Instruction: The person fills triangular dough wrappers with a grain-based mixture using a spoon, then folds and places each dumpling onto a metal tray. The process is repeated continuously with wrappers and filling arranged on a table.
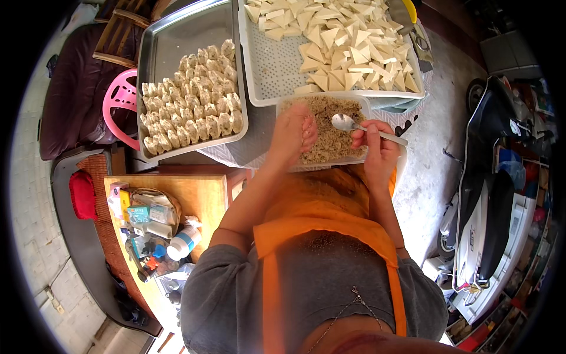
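My right hand point(380, 141) is closed on the handle of a metal spoon point(344, 122), its bowl over a white plastic tub point(368, 106) of crumbly brown filling point(334, 141). My left hand point(297, 128) is over the tub's left side with its fingers curled; whether something lies within them cannot be told. Beyond the tub, a white perforated tray point(269, 84) bears many pale tofu-like triangles point(353, 48). To the left, a metal tray point(166, 42) holds rows of filled pale pieces point(194, 106), with its far part bare.
A wooden cabinet point(194, 183) at the lower left bears a basket point(177, 199), a white bottle point(179, 248) and small packages. Behind the metal tray's left edge is a pink plastic chair point(116, 97). A scooter point(479, 194) stands at the right.
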`<state>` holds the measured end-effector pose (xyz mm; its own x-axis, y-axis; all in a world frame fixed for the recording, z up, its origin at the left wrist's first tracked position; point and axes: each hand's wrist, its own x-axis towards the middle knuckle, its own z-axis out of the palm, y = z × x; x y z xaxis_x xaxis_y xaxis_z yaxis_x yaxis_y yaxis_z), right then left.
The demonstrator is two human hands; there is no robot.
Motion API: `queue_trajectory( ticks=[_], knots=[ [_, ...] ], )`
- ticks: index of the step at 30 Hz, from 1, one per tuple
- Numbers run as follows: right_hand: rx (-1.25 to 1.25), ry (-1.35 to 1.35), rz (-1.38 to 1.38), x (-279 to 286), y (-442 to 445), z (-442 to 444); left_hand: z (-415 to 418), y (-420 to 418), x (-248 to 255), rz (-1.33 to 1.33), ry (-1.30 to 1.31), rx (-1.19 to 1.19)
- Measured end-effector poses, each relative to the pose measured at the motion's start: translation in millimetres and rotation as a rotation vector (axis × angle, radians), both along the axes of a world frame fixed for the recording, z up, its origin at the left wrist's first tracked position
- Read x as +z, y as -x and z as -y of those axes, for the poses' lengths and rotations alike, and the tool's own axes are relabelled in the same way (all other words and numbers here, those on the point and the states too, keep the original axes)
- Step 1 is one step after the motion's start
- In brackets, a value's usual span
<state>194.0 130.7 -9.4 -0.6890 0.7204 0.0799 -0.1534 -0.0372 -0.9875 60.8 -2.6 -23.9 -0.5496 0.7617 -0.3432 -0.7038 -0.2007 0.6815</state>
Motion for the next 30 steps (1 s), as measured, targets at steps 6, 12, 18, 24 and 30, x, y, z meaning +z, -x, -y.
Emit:
queue_trajectory(
  ticks=[6, 12, 18, 24, 30],
  knots=[
    [0.045, -0.07, 0.076, -8, 5, 5, -13, -4, 35, -0.041, 0.177, 0.157],
    [0.072, -0.574, 0.308, -10, 6, 6, 22, 32, -6, 0.078, -0.298, -0.035],
    [0.108, -0.568, 0.242, -22, 4, 5, 48, 138, 50, -0.52, 0.351, 0.452],
    [0.105, -0.647, 0.243, -20, 9, 5, 130, 353, -30, -1.141, 0.791, 0.512],
    [0.069, -0.633, 0.258, -25, 8, 5, 160, 384, -46, -1.362, 1.273, 0.113]
  ],
)
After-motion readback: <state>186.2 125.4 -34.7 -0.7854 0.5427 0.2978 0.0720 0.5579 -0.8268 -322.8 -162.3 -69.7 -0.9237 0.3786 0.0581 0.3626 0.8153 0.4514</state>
